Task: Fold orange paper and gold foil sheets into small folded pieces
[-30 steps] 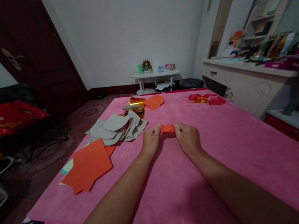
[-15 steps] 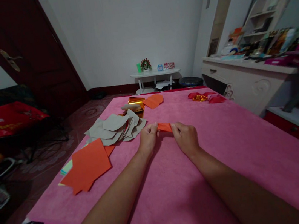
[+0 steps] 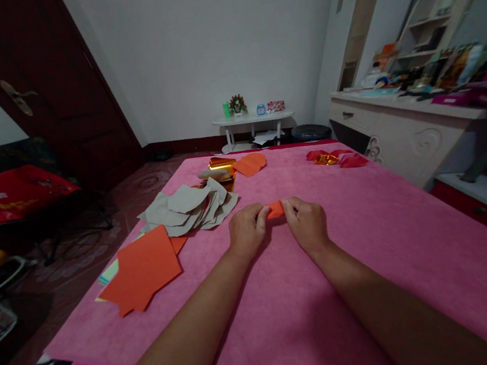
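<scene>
Between my two hands is a small folded strip of orange paper (image 3: pixel 275 209), held just above the pink cloth (image 3: pixel 282 300). My left hand (image 3: pixel 249 229) pinches its left end, thumb pressed along the near side. The right end is pinched by my right hand (image 3: pixel 306 220), and the fingers of both hands hide part of the strip. Left of my left hand lies a loose pile of grey paper pieces (image 3: pixel 182 208). Nearer to me are orange paper sheets (image 3: pixel 148 267) with pale coloured sheets beneath.
Beyond my hands lie an orange paper heart shape (image 3: pixel 250 164) and a shiny gold roll (image 3: pixel 222 164). Red and gold wrappings (image 3: pixel 337 158) rest at the far right of the cloth. A white side table (image 3: pixel 254 118) stands by the wall, a cluttered dresser (image 3: pixel 400 112) on the right.
My left hand has slid right along the paper strip, closer to my right hand, so less orange shows. My right hand has shifted slightly right.
</scene>
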{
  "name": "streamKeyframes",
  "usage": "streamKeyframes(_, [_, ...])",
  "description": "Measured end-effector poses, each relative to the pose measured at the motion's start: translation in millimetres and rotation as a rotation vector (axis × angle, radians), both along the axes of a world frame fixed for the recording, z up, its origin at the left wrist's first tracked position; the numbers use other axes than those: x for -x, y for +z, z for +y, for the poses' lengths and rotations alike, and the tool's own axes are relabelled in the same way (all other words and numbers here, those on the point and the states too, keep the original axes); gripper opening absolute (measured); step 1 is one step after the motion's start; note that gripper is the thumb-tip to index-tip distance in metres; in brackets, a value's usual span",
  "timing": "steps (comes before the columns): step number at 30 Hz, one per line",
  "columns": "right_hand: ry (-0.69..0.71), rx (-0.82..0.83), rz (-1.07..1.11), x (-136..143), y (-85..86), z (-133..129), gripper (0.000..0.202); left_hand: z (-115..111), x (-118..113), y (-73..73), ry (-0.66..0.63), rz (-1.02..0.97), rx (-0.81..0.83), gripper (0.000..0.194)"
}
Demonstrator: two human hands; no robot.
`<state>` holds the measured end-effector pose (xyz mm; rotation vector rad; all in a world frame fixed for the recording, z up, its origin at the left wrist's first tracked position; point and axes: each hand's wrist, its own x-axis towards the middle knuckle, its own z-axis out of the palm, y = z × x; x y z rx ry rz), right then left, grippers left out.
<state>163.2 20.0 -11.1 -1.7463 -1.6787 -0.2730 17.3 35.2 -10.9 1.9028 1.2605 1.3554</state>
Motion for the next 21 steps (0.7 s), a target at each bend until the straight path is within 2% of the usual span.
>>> streamKeyframes(6, [0.049, -0.014, -0.007, 1.0, -0.3, -0.6, 0.036, 6.7, 0.1, 0.8, 0.036, -0.049, -0.006, 0.035])
streamKeyframes(12, [0.066, -0.041, 0.008, -1.2, -2.3, -1.3, 0.038, 15.0, 3.4, -4.4, -0.057, -0.047, 0.013, 0.035])
streamKeyframes(18, [0.022, -0.065, 0.023, -1.4, -1.5, -1.3, 0.039, 13.6, 4.7, -8.0, 0.042, -0.014, 0.009, 0.041])
streamKeyframes(21, [-0.018, -0.068, 0.033, -1.0, -0.7, 0.0, 0.038, 6.7, 2.8, -5.8, 0.048, 0.035, -0.008, 0.043])
